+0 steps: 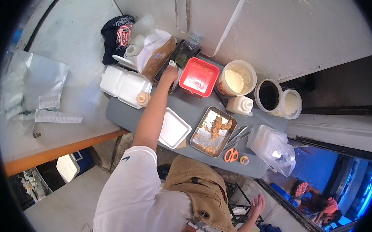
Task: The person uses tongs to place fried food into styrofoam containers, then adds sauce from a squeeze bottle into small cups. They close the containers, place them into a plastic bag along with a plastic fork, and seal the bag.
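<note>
My left hand [170, 73] reaches over the black basket [160, 76]. White plastic forks [172, 63] show at its fingertips; whether it grips them is unclear. Right of it stands a red square container [200, 76]. My right hand [257, 206] is low at the right, beside the apron, fingers apart and empty. An empty white foam tray [174, 127] lies on the grey table [185, 101]. Beside it, a metal tray [214, 132] holds breaded fried pieces [219, 127]. An open foam clamshell box [125, 85] and a squeeze bottle [143, 99] are at the left.
Tubs of pale sauce [236, 78] and dark liquid [268, 95] stand at the back right, near a white squeeze bottle [240, 105]. Orange-handled scissors [231, 154], metal tongs [237, 137] and a plastic bag [273, 149] are at the right. Another person [325, 206] appears beyond the lower-right opening.
</note>
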{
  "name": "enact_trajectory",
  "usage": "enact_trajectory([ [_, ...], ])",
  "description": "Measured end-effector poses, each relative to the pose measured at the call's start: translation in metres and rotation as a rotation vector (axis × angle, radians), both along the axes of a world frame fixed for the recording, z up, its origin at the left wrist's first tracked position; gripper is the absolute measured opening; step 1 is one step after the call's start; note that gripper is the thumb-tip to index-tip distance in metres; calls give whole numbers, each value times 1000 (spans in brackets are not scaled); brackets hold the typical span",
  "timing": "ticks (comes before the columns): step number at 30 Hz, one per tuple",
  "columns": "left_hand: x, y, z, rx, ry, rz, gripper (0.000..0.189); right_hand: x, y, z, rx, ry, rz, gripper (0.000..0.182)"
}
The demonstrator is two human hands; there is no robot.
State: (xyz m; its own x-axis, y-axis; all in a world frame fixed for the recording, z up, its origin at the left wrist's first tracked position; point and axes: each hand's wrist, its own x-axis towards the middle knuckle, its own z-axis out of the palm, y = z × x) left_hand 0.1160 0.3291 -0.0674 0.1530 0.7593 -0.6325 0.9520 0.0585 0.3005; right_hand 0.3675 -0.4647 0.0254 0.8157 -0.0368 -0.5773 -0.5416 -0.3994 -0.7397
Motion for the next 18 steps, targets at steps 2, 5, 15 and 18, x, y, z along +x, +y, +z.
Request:
enact_trajectory([
  [2, -6, -25, 80, -71, -58, 100, 42, 0, 5, -4, -20, -10, 10, 28],
  [5, -71, -76, 84, 464, -195, 1, 34, 13, 18, -11, -194, -352, -79, 17],
  [15, 40, -298, 272, -1025, -1558, 221, 27, -53, 270, 168, 710, -212, 780, 47],
  [18, 88, -356, 282, -1009, -1399, 257, 30, -38, 300, 183, 836, -219, 833, 50],
])
